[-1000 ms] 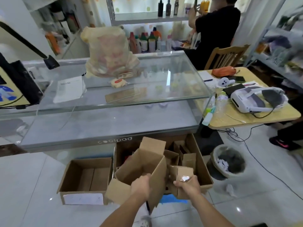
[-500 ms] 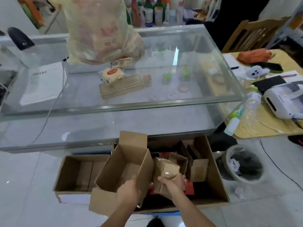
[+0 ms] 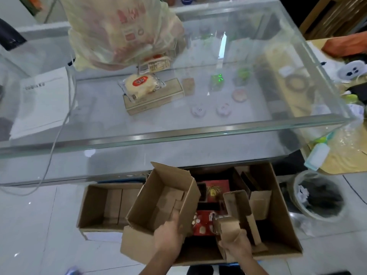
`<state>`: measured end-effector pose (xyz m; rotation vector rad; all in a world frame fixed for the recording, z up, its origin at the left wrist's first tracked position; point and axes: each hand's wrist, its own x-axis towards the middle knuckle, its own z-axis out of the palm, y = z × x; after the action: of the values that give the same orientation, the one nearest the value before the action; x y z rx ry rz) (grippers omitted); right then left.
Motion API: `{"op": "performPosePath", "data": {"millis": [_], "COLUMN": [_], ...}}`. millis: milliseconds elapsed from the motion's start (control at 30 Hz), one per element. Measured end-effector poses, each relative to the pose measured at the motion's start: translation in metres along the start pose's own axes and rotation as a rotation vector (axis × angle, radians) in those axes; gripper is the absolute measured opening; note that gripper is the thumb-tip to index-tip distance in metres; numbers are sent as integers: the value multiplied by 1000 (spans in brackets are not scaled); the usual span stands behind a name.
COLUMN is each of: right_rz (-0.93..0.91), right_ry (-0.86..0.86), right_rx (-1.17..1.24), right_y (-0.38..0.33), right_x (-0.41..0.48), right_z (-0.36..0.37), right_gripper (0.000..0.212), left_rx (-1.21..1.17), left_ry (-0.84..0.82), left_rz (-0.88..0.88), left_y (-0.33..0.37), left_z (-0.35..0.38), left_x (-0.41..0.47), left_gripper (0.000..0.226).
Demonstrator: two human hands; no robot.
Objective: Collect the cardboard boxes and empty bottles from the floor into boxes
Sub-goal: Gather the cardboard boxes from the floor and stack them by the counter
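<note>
The left hand [image 3: 168, 238] grips the near corner of an open cardboard box [image 3: 158, 203]. The back of the hand faces the camera and the fingertips are hidden behind the box wall. The box is tilted, its mouth up and away, with one flap hanging below the wrist.

Just beside it, the right hand [image 3: 237, 246] grips the near end of a small cardboard box [image 3: 236, 207]. Its fingers are mostly out of sight beneath the card, and motion blur makes the box's shape hard to read.

Both held boxes sit over a large carton [image 3: 282, 221] on the floor, and the contents beyond the hands are partly covered. Red packages [image 3: 217, 190] show between them.

Left of the left hand lies an empty carton [image 3: 93, 207], partly hidden by the tilted box. Well right of the right hand stands a waste bin [image 3: 317, 214]. Beyond both hands is a glass counter [image 3: 178, 135] bearing a plastic bag [image 3: 123, 30], which is cut off at the top.
</note>
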<state>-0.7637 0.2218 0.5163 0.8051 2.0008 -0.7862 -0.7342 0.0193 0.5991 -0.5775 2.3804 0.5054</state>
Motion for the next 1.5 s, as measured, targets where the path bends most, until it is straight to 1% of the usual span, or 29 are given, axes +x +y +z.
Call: {"op": "performPosePath", "data": {"millis": [67,167,267,300,367,400,433,500,567,633,667,700,733,800,833,900,967,1067,1133,1233,1300,1367,1433,1500], "right_rz": [-7,-55,-145,-185,-203,-183,-142,-26,36,39,16,-3,-5,31,35,23,22,37,30,-26,-77,-126,-189,-201], "right_ry": [3,-30,20,52,75,40,-7,-111,-128,-96,-97,-114,-153,-256,-281,-285,-287,-347,-352,-385,-406,-435,-446,-442], "right_rx": [-31,69,169,189,70,-52,-203,-439,-512,-451,-383,-289,-169,174,303,412,421,448,469,420,367,312,260,241], "right_y": [-7,-27,-43,-47,-48,-45,-40,-26,-11,-3,-3,-4,-6,-17,-24,-34,-37,-35,-34,-42,-50,-55,-58,-60], "right_x": [-1,3,11,13,15,14,14,10,9,8,8,8,11,8,5,-3,-9,-10,-5,0,6,16,24,40], "right_z": [-1,0,6,7,8,7,6,3,1,-1,-3,-5,-7,-16,-23,-43,-64,-90,-100,-106,-103,-92,-78,-62], "right_gripper": [62,62,64,68,86,91,91,80,63,36,21,21,28,34,35,42,55,75,79,80,75,74,78,83], "left_rx": [-26,-27,-12,0,15,18,23,29,33,32,42,55,67,82,76,45,9,-1,6,-37,-36,-36,-27,19], "left_ry": [12,23,4,-1,3,7,8,10,17,28,34,34,36,40,36,26,7,-23,-25,5,15,24,35,33], "left_rz": [3,-11,-22,-21,-12,-11,-18,-36,-41,-46,-44,-38,-31,-14,-2,31,71,116,116,46,4,-31,-68,-70], "left_y": [3,9,13,15,19,20,22,27,34,42,47,51,55,68,74,88,105,134,152,166,169,167,160,153], "left_z": [2,5,11,12,15,16,17,18,19,18,18,18,19,20,20,24,30,42,49,59,65,70,77,86], "left_x": [1,1,2,1,-2,-4,-5,-8,-10,-15,-18,-21,-25,-35,-39,-46,-49,-51,-50,-41,-29,-14,1,15], "left_gripper": [43,45,49,48,46,45,45,46,45,42,41,40,40,40,41,44,44,37,33,28,33,42,54,62]}}
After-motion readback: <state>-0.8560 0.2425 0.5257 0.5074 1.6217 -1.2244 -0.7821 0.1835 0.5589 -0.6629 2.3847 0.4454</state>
